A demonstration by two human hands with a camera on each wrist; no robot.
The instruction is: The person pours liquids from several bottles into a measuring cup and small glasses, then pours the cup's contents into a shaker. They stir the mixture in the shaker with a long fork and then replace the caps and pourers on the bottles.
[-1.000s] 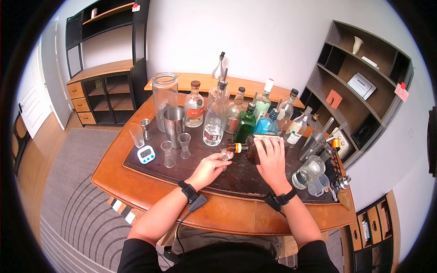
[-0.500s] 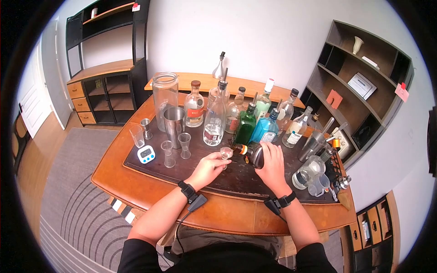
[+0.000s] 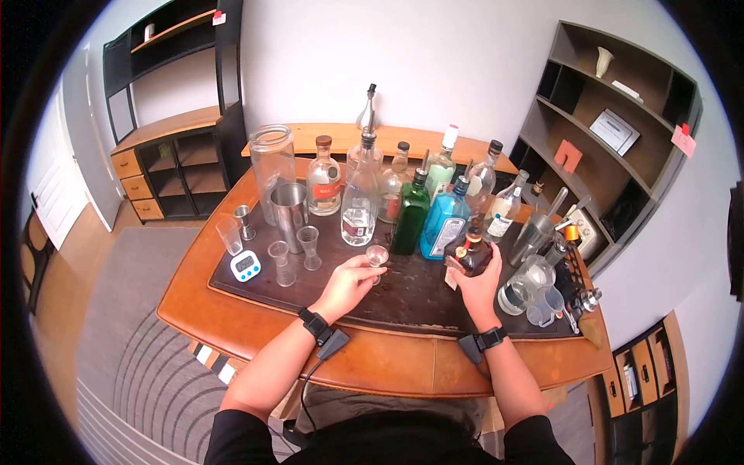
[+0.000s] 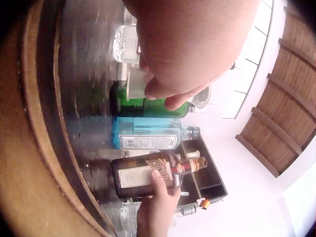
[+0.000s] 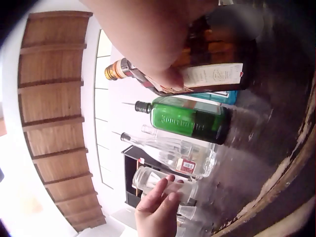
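Observation:
My left hand [image 3: 345, 290] pinches a small clear jigger [image 3: 377, 255] by its waist, its wide cup facing up, in front of the tall clear bottle. With my right hand [image 3: 480, 288] I grip a brown, square Cointreau bottle [image 3: 473, 256] around its body. The bottle stands upright at the front right, its neck uncapped in the left wrist view and its cream label [image 4: 136, 177] showing beside my thumb. A blue bottle [image 3: 446, 225] and a green bottle [image 3: 411, 221] with a pourer stand just behind and left of it.
Two more clear jiggers [image 3: 308, 248], a white timer [image 3: 245, 266] and a steel shaker tin [image 3: 290, 217] stand on the left. Several bottles and a big glass jar [image 3: 273, 167] line the back. A mixing glass [image 3: 523, 287] and a plastic jug [image 3: 545, 307] sit on the right.
My right hand has brought the Cointreau bottle from tilted over the jigger to upright, further right beside the blue bottle. The left hand still holds the jigger in about the same place.

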